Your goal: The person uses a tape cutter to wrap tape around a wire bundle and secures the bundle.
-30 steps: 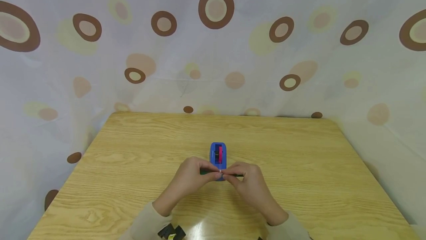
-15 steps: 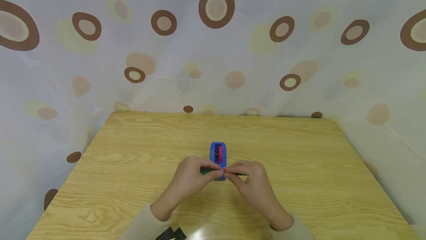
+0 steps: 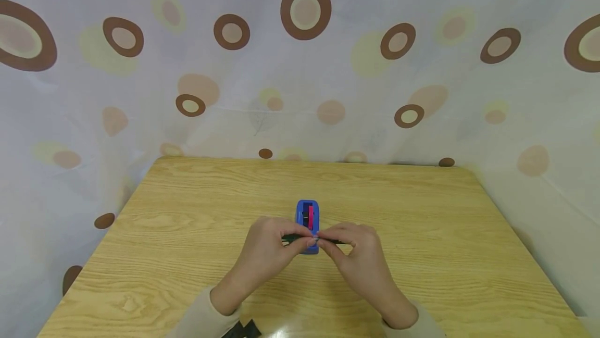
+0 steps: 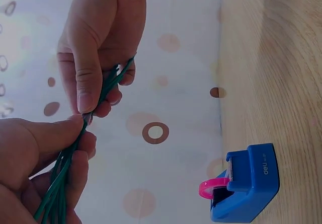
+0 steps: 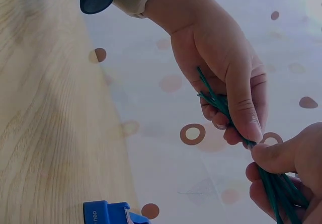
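A bundle of thin green strands [image 4: 109, 83] runs between both hands, slanting across the wrist views. My left hand [image 3: 264, 247] pinches it between thumb and fingers, its longer ends spreading through that palm. On the other side, my right hand [image 3: 363, 254] pinches the bundle close by, with short ends poking out near its palm. A small clear, shiny bit [image 4: 87, 117], like tape, shows between the fingertips; the fingers hide most of it. Just behind the hands stands a blue tape dispenser [image 4: 256, 181] with a pink ring [image 4: 213, 185] in it. Neither hand grips the dispenser.
The wood-grain table [image 3: 211, 187] spreads under the hands. A pale curtain [image 3: 300, 83] with brown and yellow circles hangs along its back and sides. Black strap pieces [image 3: 241, 329] show by the left sleeve, at the bottom of the head view.
Both hands have risen slightly in the head view, and the right hand has shifted a little right. The fingertips have turned a little at the bundle; the dispenser stays in place.
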Demonstrator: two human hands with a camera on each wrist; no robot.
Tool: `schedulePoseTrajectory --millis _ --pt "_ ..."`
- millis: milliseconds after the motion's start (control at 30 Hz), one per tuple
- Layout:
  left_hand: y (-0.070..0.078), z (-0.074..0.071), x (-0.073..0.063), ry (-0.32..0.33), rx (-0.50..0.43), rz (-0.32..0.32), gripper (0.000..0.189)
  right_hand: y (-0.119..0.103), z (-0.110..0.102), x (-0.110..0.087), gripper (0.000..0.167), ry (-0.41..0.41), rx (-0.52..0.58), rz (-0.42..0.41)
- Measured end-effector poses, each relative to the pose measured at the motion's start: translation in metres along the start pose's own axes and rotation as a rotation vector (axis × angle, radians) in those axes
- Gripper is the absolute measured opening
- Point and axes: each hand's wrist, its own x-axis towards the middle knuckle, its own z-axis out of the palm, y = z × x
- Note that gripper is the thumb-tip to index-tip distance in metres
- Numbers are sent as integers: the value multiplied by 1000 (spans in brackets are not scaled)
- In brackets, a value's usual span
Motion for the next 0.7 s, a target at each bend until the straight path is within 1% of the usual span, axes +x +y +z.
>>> schedulePoseTrajectory --millis 100,200,333,467,567,700 --pt "-1 0 1 43 32 99 11 -2 -1 0 20 11 -25 -2" --pt "-2 0 1 82 101 179 10 -3 -2 0 20 23 -43 -9" --pt "-2 0 1 118 196 245 8 -6 -3 1 19 44 -87 -15" --pt "-3 0 0 143 217 300 8 -9 -5 1 19 39 -139 -30" --pt "-3 -1 0 165 234 359 9 -10 -8 2 19 19 -145 -74" --pt "-3 -3 0 191 287 434 10 -9 -11 6 19 -14 -108 -150"
